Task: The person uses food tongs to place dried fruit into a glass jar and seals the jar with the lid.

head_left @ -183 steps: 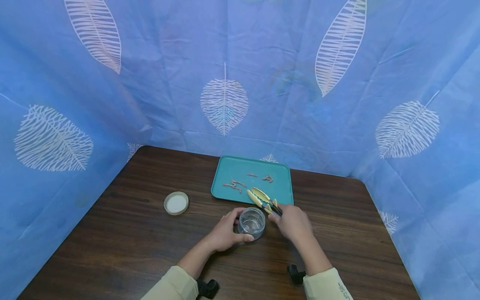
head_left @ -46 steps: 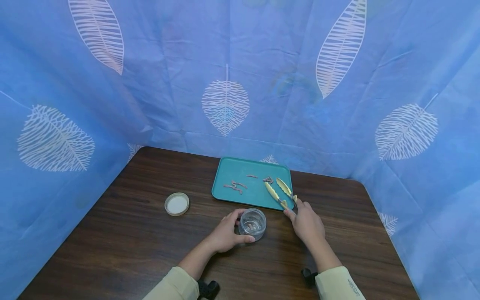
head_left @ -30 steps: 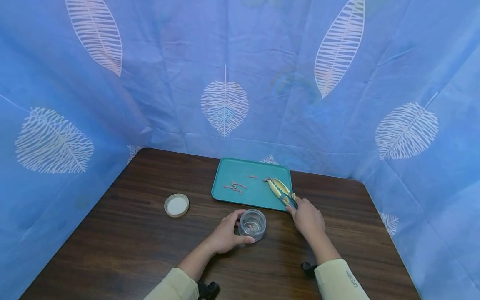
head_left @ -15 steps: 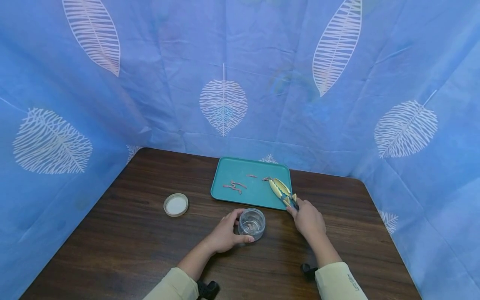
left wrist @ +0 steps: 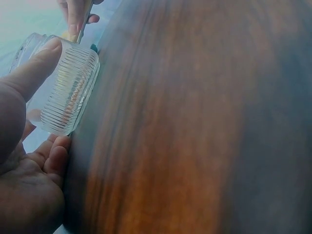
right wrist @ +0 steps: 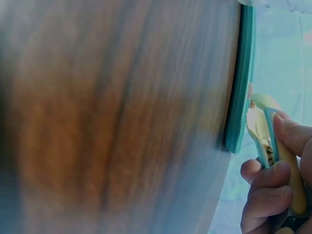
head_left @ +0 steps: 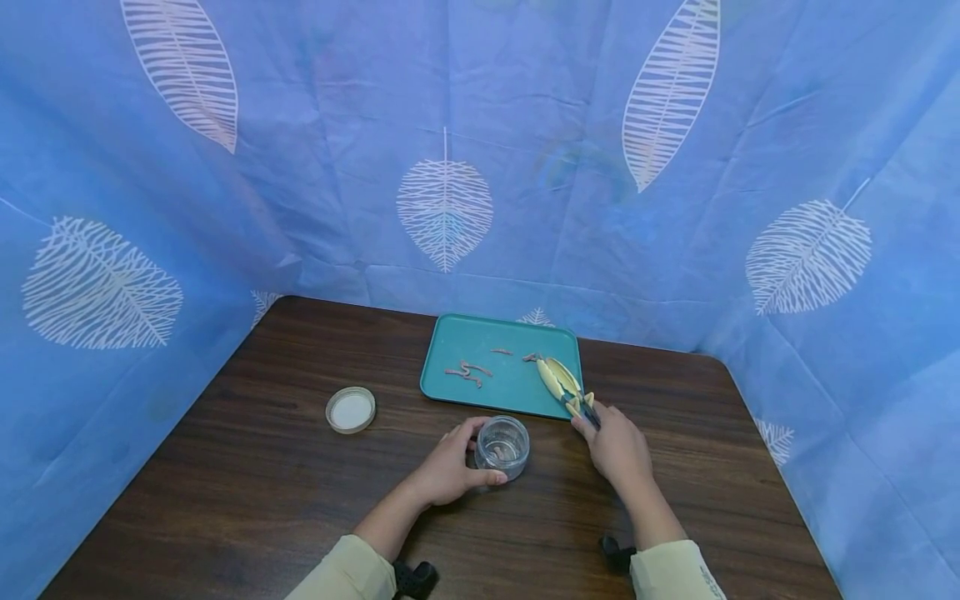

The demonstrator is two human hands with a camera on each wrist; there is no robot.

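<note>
My left hand grips a clear glass jar standing on the table, thumb on the near side. Small pinkish pieces show at the jar's bottom; ribbed glass shows in the left wrist view. My right hand holds yellow-tipped tongs over the right part of a teal tray. The tong tips are nearly together at a pink worm-like strip, whose end sticks out past them. Other pink worm-like strips lie at the tray's left, and a short one near its middle.
A round lid with a white inside lies on the dark wooden table, left of the jar. Blue cloth with white leaf prints hangs behind and at both sides of the table.
Pinkish pieces appear in the jar since the earliest frame. The right hand has moved the tongs right and over the tray, and their tips have closed at the strip. The left hand stays put.
</note>
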